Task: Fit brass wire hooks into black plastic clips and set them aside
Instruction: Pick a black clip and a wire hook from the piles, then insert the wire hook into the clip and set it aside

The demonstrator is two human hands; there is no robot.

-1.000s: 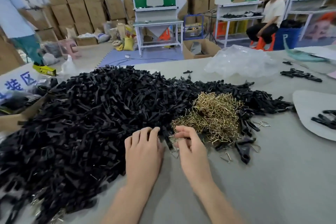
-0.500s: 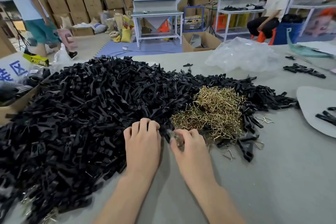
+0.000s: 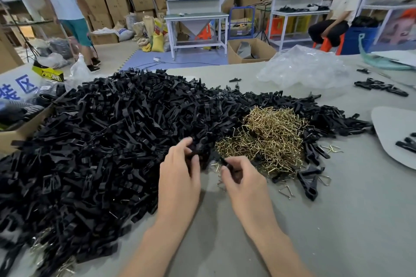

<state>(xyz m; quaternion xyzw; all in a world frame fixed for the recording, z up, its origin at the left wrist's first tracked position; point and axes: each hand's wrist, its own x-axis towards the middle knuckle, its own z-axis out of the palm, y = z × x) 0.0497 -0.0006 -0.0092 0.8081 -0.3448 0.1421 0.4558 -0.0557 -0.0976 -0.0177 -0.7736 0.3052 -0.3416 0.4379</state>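
Currently pinching one black clip (image 3: 195,150) between thumb and curled fingertips of left hand (image 3: 180,177), at the near edge of the big clip pile (image 3: 101,141). Pinching a second dark piece (image 3: 227,166) in right hand (image 3: 245,183), fingers curled in tight around it; cannot tell whether any brass wire sits in it. Holding both hands close together but apart, just above the grey table (image 3: 326,231), immediately near-left of the brass hook heap (image 3: 270,139).

Logged for surroundings:
- Hook heap lying against the right flank of the clip pile, ringed by black clips on its far and right sides.
- Found a few stray hooks (image 3: 287,191) on bare table near-right of the heap, beside one loose clip (image 3: 308,184).
- Noted a crumpled clear plastic bag (image 3: 304,67) far right, well apart from the hands.
- Noted a small clip cluster (image 3: 380,86) farther right.
- Seen a pale sheet (image 3: 391,126) at the right edge, carrying a few clips.
- Seen a cardboard box (image 3: 13,136) at the left edge, touching the pile.
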